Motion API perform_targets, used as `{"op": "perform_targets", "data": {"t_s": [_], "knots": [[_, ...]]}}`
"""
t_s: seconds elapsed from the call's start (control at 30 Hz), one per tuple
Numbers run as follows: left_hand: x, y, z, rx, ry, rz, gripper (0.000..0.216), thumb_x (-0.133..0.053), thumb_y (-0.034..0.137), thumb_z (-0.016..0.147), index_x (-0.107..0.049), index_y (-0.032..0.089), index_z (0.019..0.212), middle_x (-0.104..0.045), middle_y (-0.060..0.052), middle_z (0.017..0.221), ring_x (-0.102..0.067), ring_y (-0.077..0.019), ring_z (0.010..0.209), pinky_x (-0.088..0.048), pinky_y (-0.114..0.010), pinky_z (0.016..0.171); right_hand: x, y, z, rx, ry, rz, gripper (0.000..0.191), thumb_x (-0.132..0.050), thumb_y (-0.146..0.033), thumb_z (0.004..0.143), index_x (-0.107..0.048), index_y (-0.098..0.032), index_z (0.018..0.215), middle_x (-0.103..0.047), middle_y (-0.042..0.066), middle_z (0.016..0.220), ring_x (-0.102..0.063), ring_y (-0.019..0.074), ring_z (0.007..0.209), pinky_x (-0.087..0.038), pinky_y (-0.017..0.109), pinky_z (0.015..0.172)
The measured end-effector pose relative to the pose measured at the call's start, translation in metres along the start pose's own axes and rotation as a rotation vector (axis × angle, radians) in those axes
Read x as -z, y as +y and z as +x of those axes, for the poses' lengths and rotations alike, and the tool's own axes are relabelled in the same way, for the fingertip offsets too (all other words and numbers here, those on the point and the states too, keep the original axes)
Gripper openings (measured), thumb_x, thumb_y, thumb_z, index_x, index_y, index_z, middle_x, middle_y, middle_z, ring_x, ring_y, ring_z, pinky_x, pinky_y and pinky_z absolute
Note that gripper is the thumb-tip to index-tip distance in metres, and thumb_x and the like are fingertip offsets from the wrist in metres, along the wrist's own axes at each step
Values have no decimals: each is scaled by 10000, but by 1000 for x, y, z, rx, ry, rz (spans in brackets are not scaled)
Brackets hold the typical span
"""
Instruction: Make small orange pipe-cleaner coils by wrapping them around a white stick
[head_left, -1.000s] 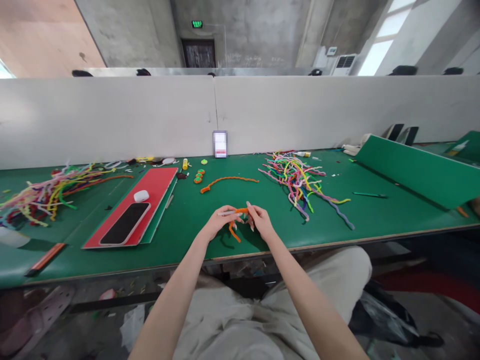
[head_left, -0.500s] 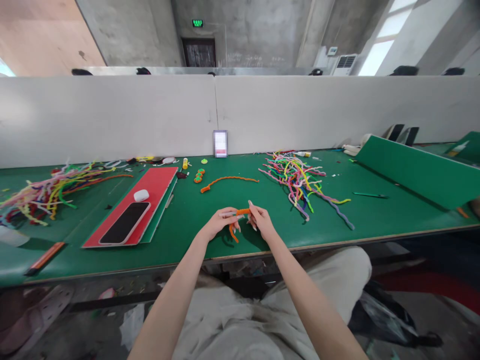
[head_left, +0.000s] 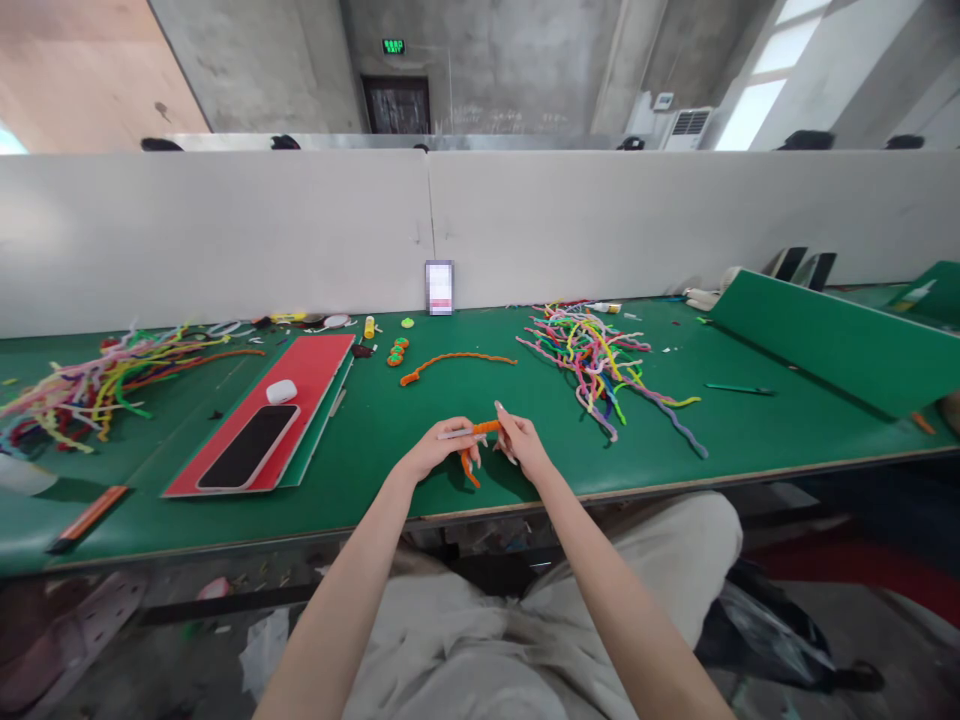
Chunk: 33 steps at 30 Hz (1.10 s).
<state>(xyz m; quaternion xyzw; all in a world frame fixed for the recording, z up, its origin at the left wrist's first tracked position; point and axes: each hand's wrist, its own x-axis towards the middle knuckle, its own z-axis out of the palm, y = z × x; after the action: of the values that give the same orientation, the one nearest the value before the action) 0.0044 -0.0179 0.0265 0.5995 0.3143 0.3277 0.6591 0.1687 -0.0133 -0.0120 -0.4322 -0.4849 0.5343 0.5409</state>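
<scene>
Just above the table's front edge, my left hand point(head_left: 433, 446) is closed around a slim whitish stick point(head_left: 455, 434). An orange pipe cleaner point(head_left: 486, 427) is wound about the stick's right part, and its loose tail hangs below my left fingers. My right hand point(head_left: 523, 442) pinches the right end of the orange winding with thumb and finger. Farther back on the table lies another orange pipe cleaner point(head_left: 465, 355), curved, with a thick coiled left end. Left of that sits a small orange and green coiled piece point(head_left: 397, 351).
A heap of coloured pipe cleaners point(head_left: 592, 360) lies to the right, another heap point(head_left: 112, 380) at the far left. A phone point(head_left: 251, 447) and white case point(head_left: 282, 391) rest on a red board point(head_left: 319, 365). A lit screen point(head_left: 439, 288) leans on the partition; a green pen point(head_left: 739, 389) lies right.
The hanging orange tail has swung slightly right and down. A little more of the whitish stick shows at my left fingers. Both hands stay in nearly the same place.
</scene>
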Motion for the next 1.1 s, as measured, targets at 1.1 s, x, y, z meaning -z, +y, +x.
{"op": "perform_targets", "data": {"t_s": [1.1], "knots": [[2, -5, 7, -7, 113, -64, 284, -688, 309, 660, -569, 89, 794, -664, -63, 679, -620, -143, 627, -468, -264, 664, -1, -1, -1, 31, -11, -41, 487, -478, -551, 762, -406, -186, 448, -375, -65, 295, -295, 49, 230, -200, 206, 288]]}}
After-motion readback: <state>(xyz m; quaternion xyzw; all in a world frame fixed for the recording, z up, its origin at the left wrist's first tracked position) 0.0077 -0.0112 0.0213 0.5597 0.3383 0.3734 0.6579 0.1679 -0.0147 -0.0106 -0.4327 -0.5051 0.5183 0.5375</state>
